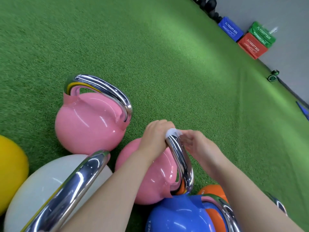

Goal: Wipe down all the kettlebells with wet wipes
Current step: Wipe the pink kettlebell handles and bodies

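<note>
- Left hand (154, 133) curled over the top of the chrome handle (181, 162) of the near pink kettlebell (150, 174), fingers wrapped round the bar, gripping it.
- Right hand (192, 143) just on the other side of the same handle, fingers pinching a white wipe (172, 132) against the top of the bar. I can't tell how much of the wipe is tucked under the fingers.
- Wipe sits bunched between the two hands, touching the handle's crown.
- That kettlebell stands on green turf (150, 56), directly below both hands; its handle runs back toward my viewpoint.
- Second pink kettlebell (87, 121) beyond and left of the left hand, apart from it (chrome handle upright).
- White kettlebell (41, 186) under the left forearm, with a yellow one (10, 169) further left at the frame edge.
- Blue kettlebell (175, 216) below the right forearm, touching the near pink one's base; an orange one (212, 190) just behind it.
- Far beyond the right hand, by the wall: blue, red and green plyo boxes (247, 46).
</note>
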Demonstrator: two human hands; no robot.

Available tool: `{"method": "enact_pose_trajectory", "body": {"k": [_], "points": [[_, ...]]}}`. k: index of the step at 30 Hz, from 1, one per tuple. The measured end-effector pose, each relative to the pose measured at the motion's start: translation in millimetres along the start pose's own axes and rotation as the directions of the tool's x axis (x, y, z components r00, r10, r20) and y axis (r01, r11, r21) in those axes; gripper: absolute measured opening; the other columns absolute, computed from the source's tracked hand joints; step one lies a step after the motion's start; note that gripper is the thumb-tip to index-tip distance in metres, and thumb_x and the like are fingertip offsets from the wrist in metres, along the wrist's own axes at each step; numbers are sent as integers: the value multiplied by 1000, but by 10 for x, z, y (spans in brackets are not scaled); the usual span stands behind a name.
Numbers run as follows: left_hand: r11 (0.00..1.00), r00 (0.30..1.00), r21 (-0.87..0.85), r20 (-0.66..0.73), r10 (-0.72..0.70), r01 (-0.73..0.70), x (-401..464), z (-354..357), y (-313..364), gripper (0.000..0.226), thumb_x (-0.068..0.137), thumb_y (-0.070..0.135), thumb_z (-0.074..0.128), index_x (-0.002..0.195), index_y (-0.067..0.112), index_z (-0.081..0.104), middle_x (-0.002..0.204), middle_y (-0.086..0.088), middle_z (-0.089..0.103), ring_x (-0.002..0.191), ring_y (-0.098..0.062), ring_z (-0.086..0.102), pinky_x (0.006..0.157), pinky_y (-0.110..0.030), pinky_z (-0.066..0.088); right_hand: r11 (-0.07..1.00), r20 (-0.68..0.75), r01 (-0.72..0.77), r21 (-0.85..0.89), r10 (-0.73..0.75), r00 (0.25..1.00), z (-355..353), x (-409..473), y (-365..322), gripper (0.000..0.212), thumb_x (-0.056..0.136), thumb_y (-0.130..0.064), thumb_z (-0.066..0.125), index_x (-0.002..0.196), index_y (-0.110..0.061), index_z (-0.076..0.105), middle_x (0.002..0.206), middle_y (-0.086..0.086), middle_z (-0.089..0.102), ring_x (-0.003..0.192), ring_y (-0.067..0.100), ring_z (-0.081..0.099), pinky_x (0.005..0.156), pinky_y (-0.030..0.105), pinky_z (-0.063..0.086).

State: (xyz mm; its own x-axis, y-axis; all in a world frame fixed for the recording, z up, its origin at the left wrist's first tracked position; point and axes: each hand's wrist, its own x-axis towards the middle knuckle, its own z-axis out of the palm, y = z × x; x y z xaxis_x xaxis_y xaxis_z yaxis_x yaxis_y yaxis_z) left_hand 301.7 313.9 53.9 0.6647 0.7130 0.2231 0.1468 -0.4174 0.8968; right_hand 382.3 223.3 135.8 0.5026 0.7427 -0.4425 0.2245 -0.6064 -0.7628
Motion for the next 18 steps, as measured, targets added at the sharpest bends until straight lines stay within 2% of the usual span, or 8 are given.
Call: {"method": "enact_pose_trajectory", "body": {"k": [3, 5, 7, 8, 10, 11, 14, 18], "points": [[992, 986, -11, 109, -123, 125, 84, -63, -118, 25, 76, 11, 68, 68, 26, 51, 72, 13, 51, 72, -13, 50, 69, -27, 41, 972, -260, 102, -210, -156, 953, 158, -249, 74, 26, 95, -35, 39, 103, -33, 64, 107, -20, 59, 104, -1, 52, 88, 15, 32], [965, 965, -138, 173, -196, 221, 105, -88, -204, 27, 75, 9, 71, 70, 29, 55, 71, 13, 56, 69, -10, 54, 61, -21, 41, 900, -525, 253, -355, -416, 742, 425, -517, 102, 28, 88, -32, 42, 102, -23, 64, 98, -12, 60, 93, 1, 51, 78, 5, 33], [935, 937, -189, 243, -251, 300, 89, -82, -275, 28, 76, 10, 72, 67, 29, 54, 67, 14, 56, 63, -6, 53, 53, -15, 39, 770, -471, 376, -515, -621, 627, 740, -706, 226, 32, 80, -29, 39, 97, -18, 64, 91, -7, 60, 87, 4, 51, 78, 8, 36], [923, 915, -172, 282, -288, 343, 79, -65, -324, 26, 77, 12, 72, 67, 28, 54, 67, 12, 56, 62, -6, 53, 52, -16, 39, 741, -369, 396, -541, -633, 681, 894, -727, 349, 34, 79, -27, 38, 101, -19, 62, 97, -5, 61, 91, 5, 52, 82, 12, 37], [904, 882, -113, 300, -364, 412, 57, -16, -431, 19, 74, 22, 75, 73, 25, 56, 76, 7, 61, 67, -9, 57, 56, -21, 42, 806, -212, 274, -525, -436, 875, 1147, -682, 579, 47, 80, -25, 35, 124, -26, 50, 125, -6, 53, 117, 6, 45, 96, 13, 31], [900, 879, -93, 276, -388, 426, 47, 7, -476, 21, 71, 27, 78, 77, 26, 58, 82, 6, 63, 72, -11, 59, 61, -24, 44, 823, -194, 206, -529, -354, 915, 1223, -633, 730, 53, 81, -25, 35, 134, -31, 39, 136, -9, 43, 127, 6, 37, 101, 13, 27], [896, 889, -103, 214, -405, 433, -3, 54, -500, 25, 68, 29, 80, 72, 31, 55, 79, 11, 63, 74, -11, 59, 65, -27, 43, 819, -230, 121, -561, -294, 928, 1271, -463, 1079, 62, 85, -22, 40, 138, -37, 12, 146, -15, 25, 136, 5, 25, 108, 20, 24], [882, 898, -174, 64, -434, 439, -164, 33, -449, 30, 69, 20, 78, 67, 28, 50, 69, 11, 57, 63, -8, 52, 61, -26, 40, 809, -211, 27, -587, -186, 960, 1256, -366, 1187, 65, 85, -21, 39, 143, -34, 14, 150, -14, 22, 138, 7, 25, 111, 25, 28]]}}
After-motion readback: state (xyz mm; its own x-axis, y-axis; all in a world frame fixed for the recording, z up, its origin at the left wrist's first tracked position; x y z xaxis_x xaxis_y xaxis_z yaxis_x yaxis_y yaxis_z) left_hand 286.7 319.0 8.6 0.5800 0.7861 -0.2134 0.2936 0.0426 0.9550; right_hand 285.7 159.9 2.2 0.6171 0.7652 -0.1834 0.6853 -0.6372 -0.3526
